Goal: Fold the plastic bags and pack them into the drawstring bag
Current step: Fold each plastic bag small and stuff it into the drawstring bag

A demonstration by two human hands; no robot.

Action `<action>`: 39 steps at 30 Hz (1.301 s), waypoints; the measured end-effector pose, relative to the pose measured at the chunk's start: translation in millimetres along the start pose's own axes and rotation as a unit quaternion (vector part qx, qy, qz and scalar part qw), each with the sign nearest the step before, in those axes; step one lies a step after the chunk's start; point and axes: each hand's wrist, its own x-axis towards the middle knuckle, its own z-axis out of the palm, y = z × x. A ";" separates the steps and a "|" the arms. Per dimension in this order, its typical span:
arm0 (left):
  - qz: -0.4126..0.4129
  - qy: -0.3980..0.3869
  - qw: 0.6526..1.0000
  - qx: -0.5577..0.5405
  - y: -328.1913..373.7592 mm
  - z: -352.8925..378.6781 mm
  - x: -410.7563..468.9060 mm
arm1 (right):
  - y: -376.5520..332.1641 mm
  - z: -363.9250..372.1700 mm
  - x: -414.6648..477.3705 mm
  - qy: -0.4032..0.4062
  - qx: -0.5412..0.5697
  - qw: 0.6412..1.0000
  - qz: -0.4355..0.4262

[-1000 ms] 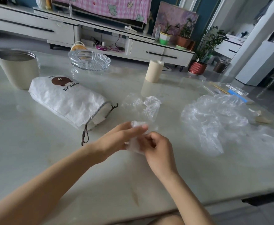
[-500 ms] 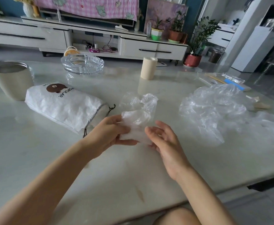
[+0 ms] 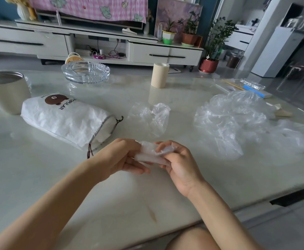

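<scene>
Seated person at a pale marble-look table, both forearms in view. The left hand and right hand meet just above the tabletop near its front edge, with a folded plastic bag held between them as a small flat clear packet. The left thumb lies on top of one end with the fingers curled beneath, pinching it. The right fingers are curled round the other end.

The white drawstring bag, printed with a brown bear face and the word POPULAR, lies on its side just left of the hands. Its mouth faces them and is partly open, and something white shows inside, though what it is cannot be told. Its dark cord trails on the table near the left wrist.

Behind the hands lies one loose plastic bag, crumpled. To the right, well apart, sits a heap of plastic bags.

At far left a beige cup with a metal rim stands upright, its inside not visible. A glass dish and a beige cylinder stand at the back.
</scene>
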 end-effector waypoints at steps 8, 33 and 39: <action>-0.021 -0.001 0.999 -0.041 4.7 6.7 -4.6 | 7.7 -2.5 2.0 0.012 -0.128 0.989 -0.077; 0.235 0.149 0.936 0.216 -6.2 3.1 8.4 | 0.6 1.6 -5.2 0.006 -0.269 0.961 -0.059; 0.125 0.073 0.989 0.029 -0.6 0.6 5.1 | -8.5 -0.8 -12.5 -0.072 -0.236 0.966 -0.079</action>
